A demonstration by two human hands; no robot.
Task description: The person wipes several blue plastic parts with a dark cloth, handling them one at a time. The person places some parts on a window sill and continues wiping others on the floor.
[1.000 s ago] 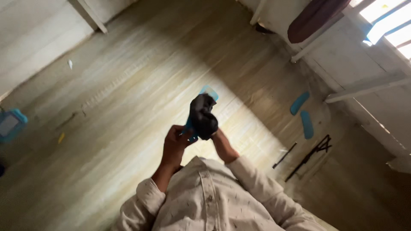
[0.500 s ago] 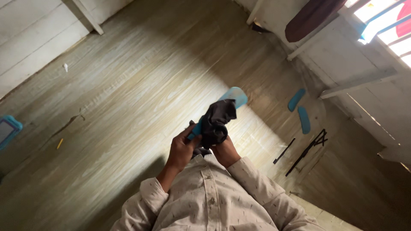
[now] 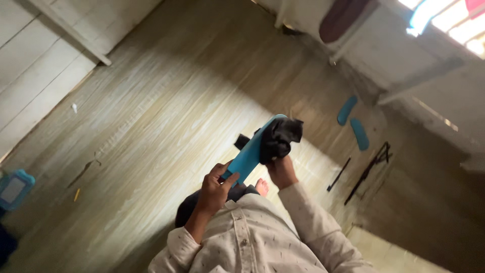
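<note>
My left hand (image 3: 214, 189) grips the near end of a long flat blue slipper-like piece (image 3: 251, 151), which is tilted up and away from me. At the far end of that piece, my right hand (image 3: 281, 171) holds a crumpled black cloth (image 3: 280, 137) pressed against it. Both hands are raised in front of my chest, above my light patterned shirt (image 3: 252, 242). A bare foot (image 3: 261, 186) shows just below the hands.
Two more blue slipper-shaped pieces (image 3: 353, 122) lie on the wooden floor (image 3: 151, 116) to the right. Beside them are black sticks (image 3: 371, 169). A blue-framed object (image 3: 13, 188) sits at the left edge. White plank walls (image 3: 35, 60) border the room.
The black cloth has slid from the middle of the blue piece up to its far end, so more blue surface shows. The view has tilted and shifted.
</note>
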